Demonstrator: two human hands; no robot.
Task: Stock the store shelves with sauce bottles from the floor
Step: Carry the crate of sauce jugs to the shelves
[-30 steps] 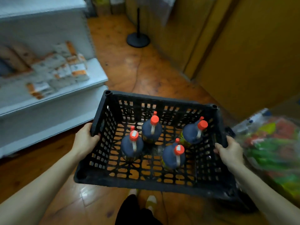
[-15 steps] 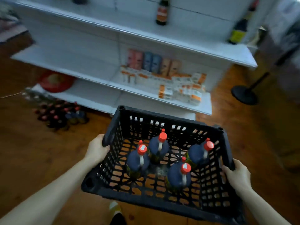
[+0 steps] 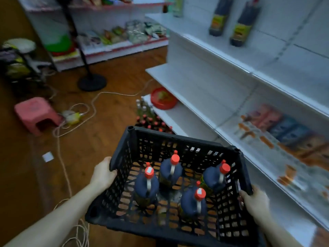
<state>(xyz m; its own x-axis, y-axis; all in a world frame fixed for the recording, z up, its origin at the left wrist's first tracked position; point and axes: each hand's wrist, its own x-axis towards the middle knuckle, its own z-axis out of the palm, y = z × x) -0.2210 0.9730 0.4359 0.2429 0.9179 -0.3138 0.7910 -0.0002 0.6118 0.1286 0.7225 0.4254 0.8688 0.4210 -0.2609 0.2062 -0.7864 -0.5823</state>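
Four bottles [image 3: 146,186] stand loose between the left hand [image 3: 102,173] and right hand [image 3: 254,202], which grip the crate [image 3: 178,138] by its side rims; probably heavy and tippy, best lifted by the necks.

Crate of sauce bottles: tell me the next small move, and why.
Probably lower the crate to the floor beside the white shelves. Both the left hand and right hand grip its rims, so neither is free to lift any of the four upright bottles inside.
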